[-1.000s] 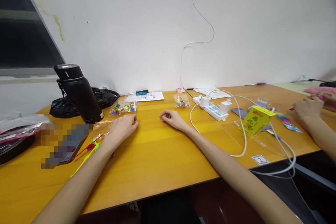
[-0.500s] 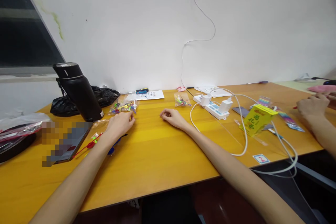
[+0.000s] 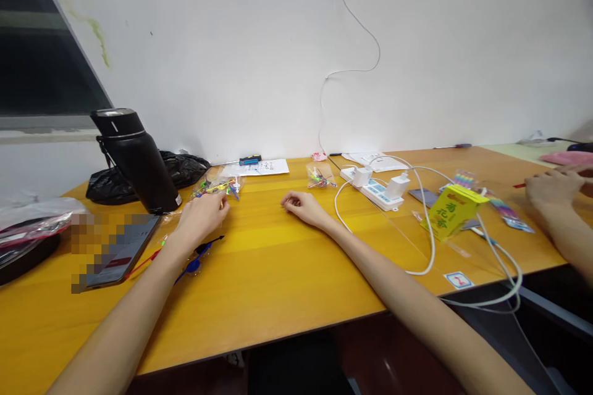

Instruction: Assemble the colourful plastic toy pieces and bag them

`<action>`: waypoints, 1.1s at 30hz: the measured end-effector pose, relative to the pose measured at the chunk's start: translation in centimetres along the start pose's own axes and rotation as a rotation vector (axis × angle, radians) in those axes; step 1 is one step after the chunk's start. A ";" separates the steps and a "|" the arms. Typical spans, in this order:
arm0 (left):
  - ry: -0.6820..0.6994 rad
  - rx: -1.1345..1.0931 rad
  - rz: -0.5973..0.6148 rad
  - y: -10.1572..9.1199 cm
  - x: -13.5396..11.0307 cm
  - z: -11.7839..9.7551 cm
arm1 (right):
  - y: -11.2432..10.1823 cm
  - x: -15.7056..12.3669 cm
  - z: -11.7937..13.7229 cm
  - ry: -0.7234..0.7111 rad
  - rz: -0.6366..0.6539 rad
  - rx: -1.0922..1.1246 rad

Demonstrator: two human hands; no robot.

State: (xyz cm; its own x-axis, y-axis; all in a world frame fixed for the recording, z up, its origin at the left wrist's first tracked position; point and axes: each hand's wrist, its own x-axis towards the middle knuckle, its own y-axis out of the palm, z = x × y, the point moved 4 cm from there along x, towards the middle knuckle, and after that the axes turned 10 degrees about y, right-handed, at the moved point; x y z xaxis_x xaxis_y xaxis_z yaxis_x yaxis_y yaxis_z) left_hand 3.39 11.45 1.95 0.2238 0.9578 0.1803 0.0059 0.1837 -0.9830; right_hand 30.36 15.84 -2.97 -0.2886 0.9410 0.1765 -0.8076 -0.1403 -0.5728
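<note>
My left hand (image 3: 204,217) is over the left part of the table, curled with its fingertips bent down. Whatever those fingers hold, if anything, is hidden. Just beyond it lies a clear bag of colourful small plastic parts (image 3: 217,185). Below the wrist, partly covered by my forearm, are blue plastic pieces (image 3: 193,266) and a red stick (image 3: 144,264). My right hand (image 3: 303,207) rests on its side on the wood, fingers loosely curled in, with nothing visible in them. Beyond it is a smaller clear bag of coloured parts (image 3: 321,178).
A black bottle (image 3: 141,163) and a phone (image 3: 123,256) stand and lie at left. To the right are a power strip (image 3: 382,194) with white cables and a yellow box (image 3: 454,213). Another person's hand (image 3: 553,191) is at far right. A screwdriver (image 3: 250,160) lies on paper.
My left hand has shifted slightly left and towards me, uncovering more of the blue pieces. My right hand stays where it was.
</note>
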 end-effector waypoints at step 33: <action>0.178 -0.123 -0.191 -0.8 0.3 -1.4 | 0.1 0.0 0.0 -0.011 0.003 -0.014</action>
State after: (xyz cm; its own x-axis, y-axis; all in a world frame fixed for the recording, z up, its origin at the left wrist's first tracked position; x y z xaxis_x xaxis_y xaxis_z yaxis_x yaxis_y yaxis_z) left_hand 4.79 11.29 2.74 0.3751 0.8522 0.3647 0.1805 0.3187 -0.9305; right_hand 30.24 15.86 -3.04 -0.2970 0.9372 0.1832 -0.7992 -0.1390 -0.5847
